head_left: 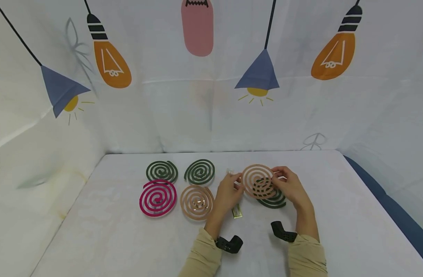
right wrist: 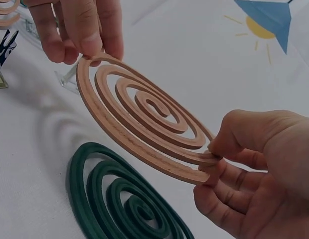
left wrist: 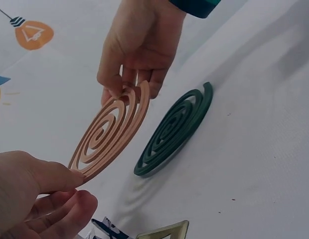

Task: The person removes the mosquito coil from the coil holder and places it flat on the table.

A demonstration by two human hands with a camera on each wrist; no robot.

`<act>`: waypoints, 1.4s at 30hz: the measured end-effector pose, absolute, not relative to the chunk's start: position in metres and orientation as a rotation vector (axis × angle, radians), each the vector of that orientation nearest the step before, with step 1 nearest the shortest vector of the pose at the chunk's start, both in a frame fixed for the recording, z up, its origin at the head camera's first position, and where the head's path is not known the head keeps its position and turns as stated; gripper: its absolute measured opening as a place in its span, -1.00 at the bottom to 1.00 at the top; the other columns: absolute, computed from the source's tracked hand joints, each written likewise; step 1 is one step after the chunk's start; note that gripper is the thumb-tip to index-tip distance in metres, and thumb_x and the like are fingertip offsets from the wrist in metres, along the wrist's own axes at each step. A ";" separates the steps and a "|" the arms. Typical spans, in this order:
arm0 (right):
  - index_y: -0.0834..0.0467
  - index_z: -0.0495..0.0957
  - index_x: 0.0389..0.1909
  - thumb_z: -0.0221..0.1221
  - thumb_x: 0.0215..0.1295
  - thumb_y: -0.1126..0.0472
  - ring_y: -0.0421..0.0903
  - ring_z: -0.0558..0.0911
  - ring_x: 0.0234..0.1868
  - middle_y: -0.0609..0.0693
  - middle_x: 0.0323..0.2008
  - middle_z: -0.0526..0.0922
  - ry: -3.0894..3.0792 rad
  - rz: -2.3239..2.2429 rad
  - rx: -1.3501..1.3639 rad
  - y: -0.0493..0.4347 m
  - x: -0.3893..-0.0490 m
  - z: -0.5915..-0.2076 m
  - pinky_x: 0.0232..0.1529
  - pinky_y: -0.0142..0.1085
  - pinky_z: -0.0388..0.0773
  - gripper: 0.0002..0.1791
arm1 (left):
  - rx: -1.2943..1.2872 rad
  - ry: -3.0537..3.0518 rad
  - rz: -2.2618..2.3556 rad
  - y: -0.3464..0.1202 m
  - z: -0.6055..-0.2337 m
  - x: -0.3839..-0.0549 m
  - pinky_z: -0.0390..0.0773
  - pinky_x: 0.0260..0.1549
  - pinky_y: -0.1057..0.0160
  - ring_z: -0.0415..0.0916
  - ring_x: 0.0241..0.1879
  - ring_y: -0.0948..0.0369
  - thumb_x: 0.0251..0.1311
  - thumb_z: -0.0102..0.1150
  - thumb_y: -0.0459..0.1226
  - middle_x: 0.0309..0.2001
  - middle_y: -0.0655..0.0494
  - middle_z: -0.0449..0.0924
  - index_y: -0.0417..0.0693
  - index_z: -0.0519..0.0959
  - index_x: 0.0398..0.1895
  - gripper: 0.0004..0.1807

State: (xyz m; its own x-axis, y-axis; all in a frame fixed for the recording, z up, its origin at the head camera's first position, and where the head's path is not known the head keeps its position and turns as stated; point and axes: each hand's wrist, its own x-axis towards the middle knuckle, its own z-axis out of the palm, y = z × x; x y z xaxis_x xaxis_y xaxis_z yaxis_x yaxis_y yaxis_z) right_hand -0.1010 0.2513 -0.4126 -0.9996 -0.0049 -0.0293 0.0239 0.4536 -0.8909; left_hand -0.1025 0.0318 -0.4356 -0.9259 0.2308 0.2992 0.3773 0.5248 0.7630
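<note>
A white cloth backdrop (head_left: 170, 115) printed with hanging lamps and light bulbs rises behind a white table (head_left: 121, 242), where a person in tan sleeves (head_left: 202, 256) works two-handed. The left hand (head_left: 228, 192) pinches one side of a tan coil (head_left: 258, 181), thumb on top and fingers beneath, as the right hand (head_left: 292, 187) grips the opposite side near the strip's outer end, a two-sided hold that likely steadies a thin spiral prone to sag. The coil hangs raised above a green coil (left wrist: 172, 127) lying face up below, a visible gap between them in the left wrist view. Off to the person's left, two more green coils (head_left: 199, 172) sit at the back and a pink coil (head_left: 158, 198) and a second tan coil (head_left: 197, 202) in front, laid flat probably because such shapes rest most steadily that way. A shiny piece, too small to identify, shows at the second tan coil's middle. Smaller yet, a gold-edged item (head_left: 237, 211) lies just beside the left wrist, apparently clear of the lifted coil.
</note>
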 end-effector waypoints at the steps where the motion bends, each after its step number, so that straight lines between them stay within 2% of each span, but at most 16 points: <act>1: 0.31 0.32 0.13 0.04 0.35 0.24 -0.25 0.57 -0.31 0.22 -0.10 0.46 2.658 -1.621 0.019 0.252 -0.101 -0.412 -0.31 -0.42 0.55 -0.61 | -0.523 -2.607 -1.341 0.033 -0.436 -0.103 0.49 -0.43 0.45 0.63 -0.37 0.16 0.10 0.20 -0.38 -0.22 -0.07 0.59 -0.22 0.55 0.05 -0.61; 8: 0.32 0.31 0.15 0.04 0.37 0.18 -0.16 0.56 -0.26 0.24 -0.08 0.46 2.678 -1.565 0.014 0.254 -0.101 -0.411 -0.30 -0.41 0.54 -0.58 | -0.514 -2.628 -1.259 0.036 -0.437 -0.101 0.46 -0.43 0.45 0.59 -0.38 0.21 0.11 0.21 -0.36 -0.24 -0.02 0.59 -0.19 0.56 0.06 -0.61; 17: 0.33 0.30 0.16 0.01 0.39 0.21 -0.16 0.55 -0.25 0.23 -0.09 0.45 2.669 -1.535 0.013 0.258 -0.098 -0.411 -0.27 -0.39 0.57 -0.59 | -0.487 -2.671 -1.140 0.039 -0.438 -0.096 0.41 -0.45 0.44 0.54 -0.40 0.31 0.13 0.18 -0.30 -0.24 0.09 0.60 -0.10 0.57 0.07 -0.62; 27: 0.35 0.31 0.13 0.02 0.35 0.28 -0.22 0.54 -0.32 0.23 -0.13 0.49 2.694 -1.472 -0.015 0.263 -0.098 -0.414 -0.32 -0.37 0.54 -0.61 | -0.543 -2.620 -1.109 0.044 -0.441 -0.095 0.46 -0.40 0.37 0.54 -0.38 0.20 0.12 0.17 -0.34 -0.32 0.00 0.57 -0.17 0.60 -0.02 -0.67; 34: 0.35 0.32 0.14 0.02 0.34 0.29 -0.21 0.53 -0.31 0.21 -0.15 0.48 2.694 -1.437 -0.022 0.265 -0.096 -0.412 -0.33 -0.37 0.52 -0.61 | -0.547 -2.663 -1.072 0.045 -0.442 -0.094 0.47 -0.36 0.39 0.51 -0.35 0.24 0.13 0.18 -0.31 -0.32 0.03 0.57 -0.18 0.61 -0.02 -0.68; 42: 0.38 0.31 0.16 0.02 0.35 0.30 -0.12 0.54 -0.25 0.28 -0.12 0.49 2.690 -1.403 -0.048 0.270 -0.093 -0.412 -0.32 -0.38 0.52 -0.60 | -0.548 -2.680 -1.054 0.049 -0.443 -0.092 0.45 -0.37 0.31 0.52 -0.34 0.21 0.11 0.21 -0.29 -0.33 0.08 0.59 -0.16 0.62 -0.03 -0.67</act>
State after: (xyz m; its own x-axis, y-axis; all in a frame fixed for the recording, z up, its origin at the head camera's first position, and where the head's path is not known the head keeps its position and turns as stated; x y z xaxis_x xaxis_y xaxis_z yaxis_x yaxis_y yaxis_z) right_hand -0.0932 0.2698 -0.4120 -0.9938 -0.0773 -0.0800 0.0214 0.5731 -0.8192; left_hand -0.0922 0.0495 -0.4427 -0.9088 0.2627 0.3240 0.4131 0.6753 0.6111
